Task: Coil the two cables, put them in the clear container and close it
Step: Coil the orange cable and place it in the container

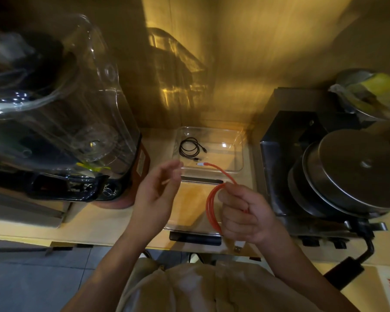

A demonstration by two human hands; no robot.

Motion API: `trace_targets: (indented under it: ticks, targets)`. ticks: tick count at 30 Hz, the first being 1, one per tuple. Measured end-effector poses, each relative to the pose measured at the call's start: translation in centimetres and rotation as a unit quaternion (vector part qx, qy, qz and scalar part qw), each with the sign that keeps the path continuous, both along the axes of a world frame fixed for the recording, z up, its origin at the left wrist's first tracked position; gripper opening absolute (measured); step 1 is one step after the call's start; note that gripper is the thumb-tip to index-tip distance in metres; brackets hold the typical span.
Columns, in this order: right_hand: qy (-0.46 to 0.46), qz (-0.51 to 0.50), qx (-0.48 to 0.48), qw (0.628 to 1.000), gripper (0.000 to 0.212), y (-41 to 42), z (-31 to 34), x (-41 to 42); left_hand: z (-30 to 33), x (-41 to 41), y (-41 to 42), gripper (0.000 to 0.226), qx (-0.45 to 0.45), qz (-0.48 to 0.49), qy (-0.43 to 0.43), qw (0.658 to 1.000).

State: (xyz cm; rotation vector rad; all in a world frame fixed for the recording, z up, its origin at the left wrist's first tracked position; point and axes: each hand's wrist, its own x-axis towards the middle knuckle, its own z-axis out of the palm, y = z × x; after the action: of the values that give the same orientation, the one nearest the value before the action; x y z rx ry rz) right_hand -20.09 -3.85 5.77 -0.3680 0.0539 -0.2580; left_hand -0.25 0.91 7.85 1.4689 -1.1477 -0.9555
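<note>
Wooden bench (104, 224): your right hand (245, 213) grips the coiled orange cable (212, 206), fingers curled round it. Left hand (155, 197) is empty, fingers relaxed. Black cable (189, 148) sits coiled inside the clear container (239, 152), whose lid (189, 206) lies just in front.

left: blender (61, 122), clear jar, on tabletop (95, 224)
right: metal appliance (291, 154) with stacked steel pans (356, 172)
</note>
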Motion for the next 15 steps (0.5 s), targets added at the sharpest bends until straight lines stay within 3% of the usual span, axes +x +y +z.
trace_targets:
  ticks: [3, 6, 10, 15]
  targets:
    - [0.015, 0.063, -0.015, 0.998, 0.041, 0.2, 0.0, 0.1, 1.3, 0.2, -0.9, 0.034, -0.117, -0.111, -0.180, 0.970]
    - [0.006, 0.094, -0.019, 0.995, 0.040, 0.4, 0.0, 0.5, 1.7, -0.2, -1.9, 0.038, -0.079, -0.230, -0.248, 0.938]
    - [-0.016, 0.085, -0.003, 0.996, 0.042, 0.2, 0.1, 0.6, 0.8, -0.7, -1.7, 0.029, -0.043, -0.289, -0.206, 0.934]
    - [0.034, 0.023, -0.012, 0.999, 0.049, 0.0, -0.4, 0.8, -1.5, -1.2, -0.7, 0.023, 0.038, -0.234, -0.067, 0.969]
